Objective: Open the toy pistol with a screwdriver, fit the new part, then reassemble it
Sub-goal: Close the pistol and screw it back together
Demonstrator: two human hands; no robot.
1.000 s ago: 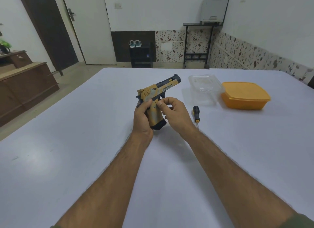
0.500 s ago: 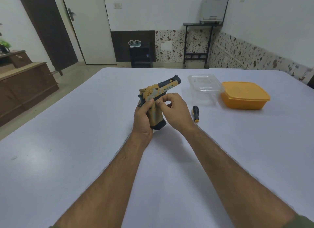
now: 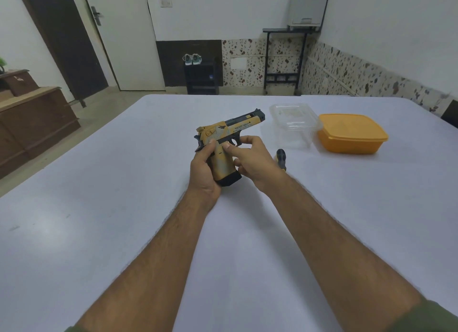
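A yellow and black toy pistol (image 3: 230, 131) is held upright above the middle of the white table (image 3: 99, 207), barrel pointing to the far right. My left hand (image 3: 204, 170) grips its handle from the left, thumb near the top of the grip. My right hand (image 3: 252, 158) touches the right side of the grip with its thumb and fingertips by the trigger guard. A screwdriver (image 3: 281, 158) with a black and yellow handle lies on the table just right of my right hand, partly hidden by it.
A clear plastic container (image 3: 295, 123) and an orange lidded box (image 3: 352, 133) stand at the far right of the table. Beyond the table are a wooden cabinet (image 3: 29, 118) on the left, a door and a black stand.
My right hand has shifted slightly on the pistol, its fingers now spread along the grip and trigger guard. The pistol and left hand have hardly moved.
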